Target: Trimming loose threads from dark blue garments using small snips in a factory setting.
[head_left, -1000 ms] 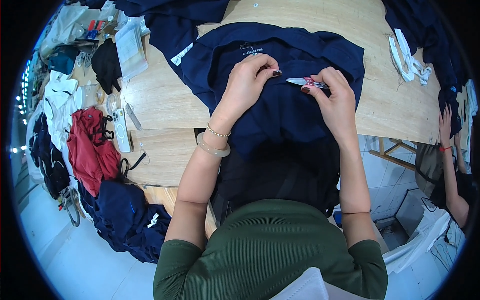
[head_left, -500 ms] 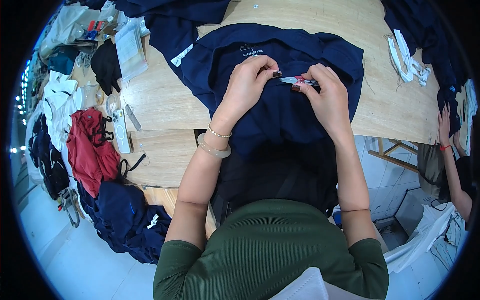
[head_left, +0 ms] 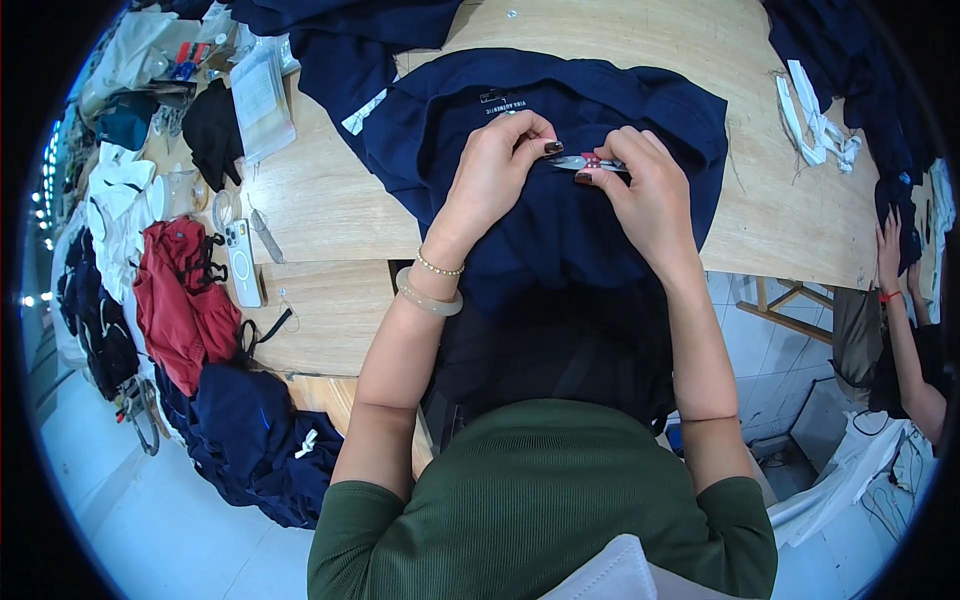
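Pinching a fold of the navy garment [head_left: 560, 220], the left hand [head_left: 495, 170] is closing its fingers on the cloth near the collar. The right hand [head_left: 645, 190] is gripping small snips [head_left: 585, 162], their blades pointing left and touching the fabric just beside the left fingertips. The garment is lying spread on the wooden table [head_left: 330, 210], its hem hanging over the near edge. A phone [head_left: 243, 262] is lying well apart to the left, beside red clothes [head_left: 180, 300].
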Demonstrator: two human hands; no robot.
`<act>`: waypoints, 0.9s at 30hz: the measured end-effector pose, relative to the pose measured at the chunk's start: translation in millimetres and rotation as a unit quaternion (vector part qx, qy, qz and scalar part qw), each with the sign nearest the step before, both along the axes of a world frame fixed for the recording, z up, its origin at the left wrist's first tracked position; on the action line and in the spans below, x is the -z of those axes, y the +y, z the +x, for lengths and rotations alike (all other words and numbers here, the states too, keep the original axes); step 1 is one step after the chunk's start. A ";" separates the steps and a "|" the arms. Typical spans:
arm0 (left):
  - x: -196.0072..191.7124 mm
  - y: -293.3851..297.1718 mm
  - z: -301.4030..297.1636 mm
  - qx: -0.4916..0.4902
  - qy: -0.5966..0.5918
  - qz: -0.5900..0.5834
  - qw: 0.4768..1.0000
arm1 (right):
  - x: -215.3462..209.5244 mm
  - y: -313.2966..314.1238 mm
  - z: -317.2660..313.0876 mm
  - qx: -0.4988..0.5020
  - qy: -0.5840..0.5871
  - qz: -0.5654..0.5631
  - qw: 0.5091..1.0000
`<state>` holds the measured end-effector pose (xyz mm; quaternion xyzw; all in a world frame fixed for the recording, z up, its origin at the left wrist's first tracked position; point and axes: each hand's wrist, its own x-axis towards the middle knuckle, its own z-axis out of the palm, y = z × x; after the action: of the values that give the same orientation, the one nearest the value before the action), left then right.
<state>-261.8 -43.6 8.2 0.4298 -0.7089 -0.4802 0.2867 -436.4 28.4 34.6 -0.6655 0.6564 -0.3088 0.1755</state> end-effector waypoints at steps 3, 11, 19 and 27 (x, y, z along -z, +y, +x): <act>-0.5 -0.4 1.7 -0.012 0.018 0.027 0.999 | 0.7 1.9 -3.8 0.007 -0.014 -0.012 1.000; 7.2 -3.9 4.4 -0.089 0.107 0.040 0.989 | 7.9 14.5 -27.7 0.064 -0.115 0.024 0.991; -4.9 4.9 3.2 0.041 -0.025 -0.095 0.994 | 10.0 15.3 -27.6 0.083 -0.152 0.045 0.984; 2.4 4.9 -1.9 -0.002 -0.037 -0.117 0.992 | 10.8 17.4 -27.9 0.070 -0.131 0.038 0.988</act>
<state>-263.7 -38.7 5.9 0.4123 -0.7696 -0.3771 0.3091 -464.3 45.8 23.8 -0.5644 0.6843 -0.3795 0.2631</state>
